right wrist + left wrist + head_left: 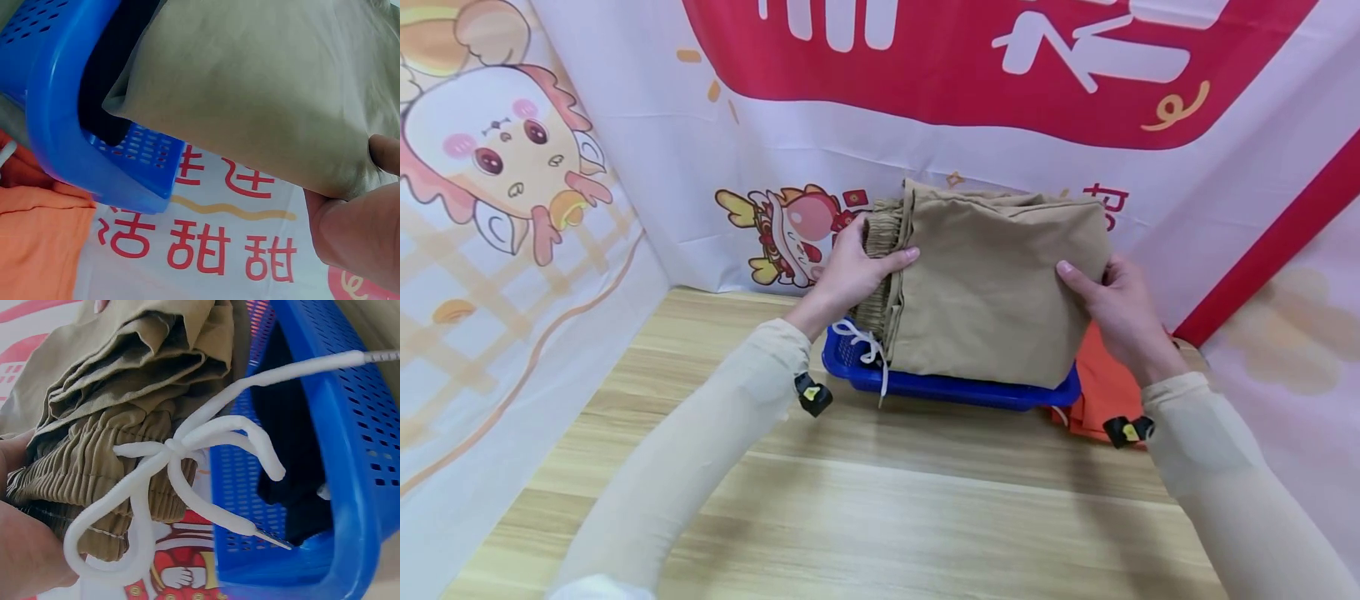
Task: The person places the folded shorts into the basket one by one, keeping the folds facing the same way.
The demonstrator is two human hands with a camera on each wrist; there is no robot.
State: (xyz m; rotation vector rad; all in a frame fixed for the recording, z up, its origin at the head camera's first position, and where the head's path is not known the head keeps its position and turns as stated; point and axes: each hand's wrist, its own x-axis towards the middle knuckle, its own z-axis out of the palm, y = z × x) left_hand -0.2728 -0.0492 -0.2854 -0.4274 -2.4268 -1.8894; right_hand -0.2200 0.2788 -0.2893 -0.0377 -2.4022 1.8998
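Folded khaki drawstring shorts or trousers are held up between both hands, over a blue plastic basket. My left hand grips the gathered elastic waistband, its thumb lying across the front. At the other end, my right hand pinches the folded edge between thumb and fingers. A white drawstring, tied in a bow, dangles from the waistband beside the basket in the left wrist view. Inside the basket lies dark cloth, partly hidden by the khaki garment.
Orange folded cloth lies on the wooden table, to the right of the basket. Behind the table hangs a printed white and red cloth backdrop. Another printed sheet covers the left side.
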